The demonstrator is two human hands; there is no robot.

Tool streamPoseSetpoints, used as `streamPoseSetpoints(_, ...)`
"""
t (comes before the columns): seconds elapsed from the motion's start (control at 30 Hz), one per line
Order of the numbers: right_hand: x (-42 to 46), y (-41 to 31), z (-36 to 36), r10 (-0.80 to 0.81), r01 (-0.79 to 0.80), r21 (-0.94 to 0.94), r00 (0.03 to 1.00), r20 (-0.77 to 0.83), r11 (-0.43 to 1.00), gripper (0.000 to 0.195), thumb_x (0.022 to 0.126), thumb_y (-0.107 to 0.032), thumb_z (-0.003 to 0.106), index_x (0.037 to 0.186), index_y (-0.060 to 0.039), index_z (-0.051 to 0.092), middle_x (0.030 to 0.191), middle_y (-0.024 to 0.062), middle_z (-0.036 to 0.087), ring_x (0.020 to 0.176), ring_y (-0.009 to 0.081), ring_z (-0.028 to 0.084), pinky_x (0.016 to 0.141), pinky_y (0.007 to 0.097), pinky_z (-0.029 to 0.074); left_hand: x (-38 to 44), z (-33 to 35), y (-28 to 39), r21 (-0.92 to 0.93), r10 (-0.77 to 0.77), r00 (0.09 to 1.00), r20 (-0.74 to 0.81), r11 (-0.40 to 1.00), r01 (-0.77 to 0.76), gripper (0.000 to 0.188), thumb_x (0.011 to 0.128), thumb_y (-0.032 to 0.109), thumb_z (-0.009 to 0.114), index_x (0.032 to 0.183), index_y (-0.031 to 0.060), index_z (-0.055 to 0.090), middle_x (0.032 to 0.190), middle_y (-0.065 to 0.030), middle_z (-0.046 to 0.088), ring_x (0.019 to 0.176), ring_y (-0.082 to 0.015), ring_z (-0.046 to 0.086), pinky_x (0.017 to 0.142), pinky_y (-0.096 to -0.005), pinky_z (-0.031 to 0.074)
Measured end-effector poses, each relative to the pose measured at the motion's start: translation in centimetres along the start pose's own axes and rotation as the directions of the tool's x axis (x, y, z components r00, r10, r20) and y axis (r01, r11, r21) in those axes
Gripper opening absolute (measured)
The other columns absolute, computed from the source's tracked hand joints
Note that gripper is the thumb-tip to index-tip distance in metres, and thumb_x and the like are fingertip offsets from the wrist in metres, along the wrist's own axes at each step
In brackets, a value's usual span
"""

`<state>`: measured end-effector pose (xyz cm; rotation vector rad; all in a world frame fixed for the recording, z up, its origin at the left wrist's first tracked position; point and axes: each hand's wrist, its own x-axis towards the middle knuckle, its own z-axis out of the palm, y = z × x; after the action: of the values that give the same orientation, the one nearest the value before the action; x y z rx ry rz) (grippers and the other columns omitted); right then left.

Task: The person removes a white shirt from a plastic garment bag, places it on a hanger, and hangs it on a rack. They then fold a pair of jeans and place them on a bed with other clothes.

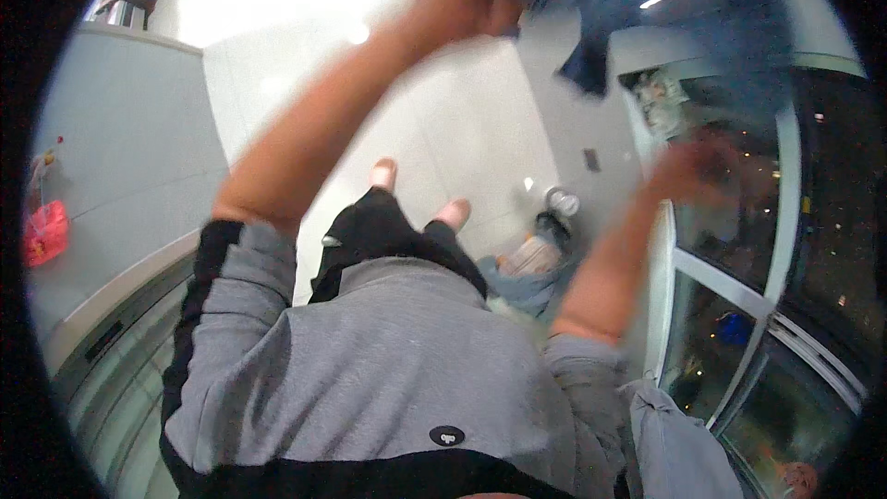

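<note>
A dark blue garment (679, 21), blurred by motion, is spread in the air at the upper right. My left hand (492, 0) is raised at the top of the picture and grips the garment's left end; its fingers are blurred. My right hand (707, 163) is held up in front of the window, below the cloth's right part. Heavy blur hides its fingers, so whether it touches the cloth cannot be told.
Glass windows (727, 222) with pale frames line the right side. A greyish-blue cloth (679, 440) hangs at the lower right. By my feet, a greyish-blue container or cloth heap (530, 284) stands on the tiled floor (443, 118). A red bag (47, 232) hangs on the left wall.
</note>
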<state>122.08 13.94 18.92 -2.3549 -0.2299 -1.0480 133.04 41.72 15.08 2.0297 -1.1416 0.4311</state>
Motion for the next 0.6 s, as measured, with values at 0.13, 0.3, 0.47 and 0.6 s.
streamPoseSetpoints(0.13,-22.1,-0.1,0.6,0.242,-0.36,-0.233,-0.021,0.97,0.903,0.051,0.086,-0.033,0.058,0.127,-0.0048,0.046,0.13,0.0128,0.047,0.119,0.0256,0.046,0.098,0.0383,0.036,-19.8,6.3,8.5,0.156,-0.518,0.51,0.687,0.791,0.592,0.038,0.084,0.019,0.047,0.116,0.0017,0.055,0.117,-0.0218,0.053,0.11,-0.0339,0.049,0.095,-0.0422,0.036)
streamPoseSetpoints(0.3,-20.1,1.6,-3.2,0.34,-0.603,-0.359,-0.151,0.928,0.712,0.038,0.083,-0.029,0.063,0.113,-0.0059,0.061,0.111,0.0163,0.062,0.102,0.0261,0.059,0.088,0.0377,0.045,-21.6,9.0,9.9,0.172,-0.659,0.331,0.675,0.577,0.798,0.04,0.083,0.021,0.044,0.112,-0.0018,0.058,0.12,-0.0262,0.053,0.115,-0.0361,0.049,0.099,-0.0441,0.036)
streamPoseSetpoints(0.47,-0.3,2.7,-5.7,0.237,-0.269,-0.015,0.819,0.523,0.963,0.027,0.085,-0.024,0.063,0.098,-0.0001,0.063,0.09,0.0123,0.065,0.085,0.0253,0.06,0.077,0.0373,0.045,-0.7,1.4,5.2,-0.067,-0.661,0.703,0.262,0.714,0.697,0.036,0.089,0.027,0.038,0.086,-0.0007,0.06,0.083,-0.0187,0.059,0.079,-0.0264,0.055,0.073,-0.0435,0.043)
streamPoseSetpoints(0.6,5.8,-4.2,-10.9,0.086,-0.073,0.199,0.995,-0.059,0.977,0.024,0.085,-0.014,0.062,0.108,-0.0056,0.06,0.105,0.0104,0.062,0.093,0.022,0.06,0.084,0.0337,0.047,7.0,-8.5,10.8,-0.148,-0.144,0.955,-0.259,0.983,0.108,0.035,0.094,0.032,0.038,0.083,0.0064,0.06,0.058,-0.0064,0.048,0.054,-0.0153,0.048,0.05,-0.0304,0.04)
